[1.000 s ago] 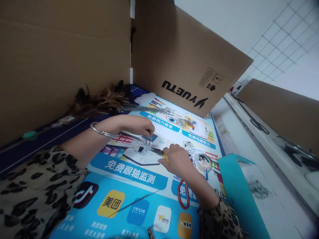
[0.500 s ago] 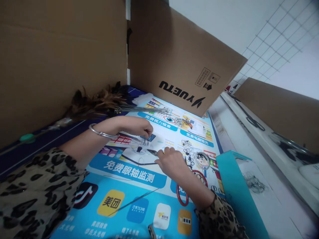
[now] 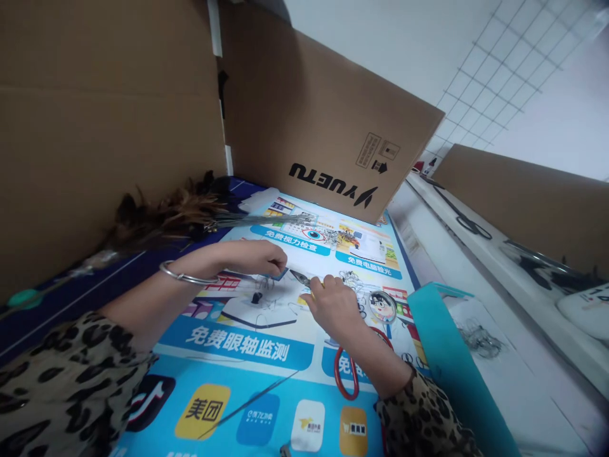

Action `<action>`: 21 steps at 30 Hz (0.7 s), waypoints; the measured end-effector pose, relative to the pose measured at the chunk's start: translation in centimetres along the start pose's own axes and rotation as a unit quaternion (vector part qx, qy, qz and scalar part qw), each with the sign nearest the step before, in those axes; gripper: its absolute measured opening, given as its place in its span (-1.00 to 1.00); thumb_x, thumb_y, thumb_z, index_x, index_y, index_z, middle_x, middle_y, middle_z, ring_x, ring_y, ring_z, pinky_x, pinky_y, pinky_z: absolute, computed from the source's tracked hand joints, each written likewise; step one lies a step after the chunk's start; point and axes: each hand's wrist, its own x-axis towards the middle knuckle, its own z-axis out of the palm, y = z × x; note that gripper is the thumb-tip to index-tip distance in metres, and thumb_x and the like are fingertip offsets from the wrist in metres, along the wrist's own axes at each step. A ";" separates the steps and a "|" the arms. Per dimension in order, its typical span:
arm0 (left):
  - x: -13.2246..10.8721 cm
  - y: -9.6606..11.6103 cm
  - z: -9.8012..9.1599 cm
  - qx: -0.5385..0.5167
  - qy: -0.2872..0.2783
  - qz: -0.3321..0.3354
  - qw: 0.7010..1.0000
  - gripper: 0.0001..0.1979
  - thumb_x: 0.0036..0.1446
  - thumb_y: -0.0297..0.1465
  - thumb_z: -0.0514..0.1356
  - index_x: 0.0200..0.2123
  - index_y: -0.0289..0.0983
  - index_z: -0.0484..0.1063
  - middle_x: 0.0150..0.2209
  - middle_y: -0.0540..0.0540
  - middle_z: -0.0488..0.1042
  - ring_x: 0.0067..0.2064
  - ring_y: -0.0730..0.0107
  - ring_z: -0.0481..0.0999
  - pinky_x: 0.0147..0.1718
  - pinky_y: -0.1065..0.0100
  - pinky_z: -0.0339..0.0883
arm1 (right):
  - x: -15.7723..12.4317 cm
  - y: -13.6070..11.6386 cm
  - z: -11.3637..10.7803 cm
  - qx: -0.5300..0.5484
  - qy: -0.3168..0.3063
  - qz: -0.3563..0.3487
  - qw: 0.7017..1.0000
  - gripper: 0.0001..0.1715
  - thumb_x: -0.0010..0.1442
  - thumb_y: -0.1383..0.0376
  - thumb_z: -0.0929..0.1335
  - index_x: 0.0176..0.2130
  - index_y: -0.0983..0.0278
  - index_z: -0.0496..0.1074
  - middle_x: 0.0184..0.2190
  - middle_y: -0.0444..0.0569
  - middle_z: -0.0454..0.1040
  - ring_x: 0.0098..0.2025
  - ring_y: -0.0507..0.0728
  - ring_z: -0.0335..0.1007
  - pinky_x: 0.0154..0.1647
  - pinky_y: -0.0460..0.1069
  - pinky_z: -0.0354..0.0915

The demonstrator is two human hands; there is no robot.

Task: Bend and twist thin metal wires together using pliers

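My left hand (image 3: pixel 254 256) pinches a small clear disc with thin wire (image 3: pixel 267 280) just above the printed blue poster (image 3: pixel 247 374). A silver bangle (image 3: pixel 183 277) circles that wrist. My right hand (image 3: pixel 333 304) is closed round yellow-handled pliers (image 3: pixel 304 279), whose dark jaws point left toward the left fingertips. The two hands are a few centimetres apart.
Cardboard sheets (image 3: pixel 328 120) stand behind and to the left. A feather duster (image 3: pixel 166 212) lies along the back left. A red ring (image 3: pixel 345 374) lies under my right wrist; a round cartoon badge (image 3: pixel 382 306) and loose wire loops lie to its right. A teal box (image 3: pixel 447 362) stands at right.
The view has shifted slightly. The pliers' jaws have risen and moved toward the left fingertips; my left hand has lifted the small piece a little off the poster.
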 end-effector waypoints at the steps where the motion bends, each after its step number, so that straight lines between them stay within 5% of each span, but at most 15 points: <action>1: 0.0 0.2 0.0 -0.002 -0.003 0.002 1.000 -0.81 0.09 -0.36 0.10 -0.35 -0.25 0.50 -0.35 -0.04 0.51 -0.32 0.34 0.42 -0.33 0.43 0.13 | 0.0 0.0 0.1 0.003 0.003 0.006 1.000 -0.59 0.30 0.03 0.15 -0.06 0.26 0.27 -0.25 0.10 0.36 -0.20 0.23 0.30 -0.38 0.00 0.23; 16: 1.4 0.7 1.2 -0.089 0.011 -0.079 0.993 -0.82 0.05 -0.30 0.10 -0.41 -0.25 0.45 -0.43 0.02 0.44 -0.35 0.36 0.36 -0.42 0.47 0.14 | -0.3 -0.1 0.5 0.078 0.015 0.027 0.996 -0.58 0.28 0.02 0.17 -0.10 0.28 0.31 -0.24 0.11 0.37 -0.19 0.26 0.31 -0.35 0.04 0.26; 21: 0.9 0.4 0.7 -0.084 -0.016 -0.049 0.995 -0.83 0.07 -0.32 0.09 -0.40 -0.26 0.43 -0.44 0.03 0.41 -0.37 0.38 0.34 -0.41 0.48 0.14 | -0.1 0.8 1.0 0.165 -0.012 0.034 0.986 -0.54 0.24 -0.04 0.18 -0.11 0.25 0.33 -0.22 0.07 0.40 -0.19 0.23 0.34 -0.32 0.01 0.22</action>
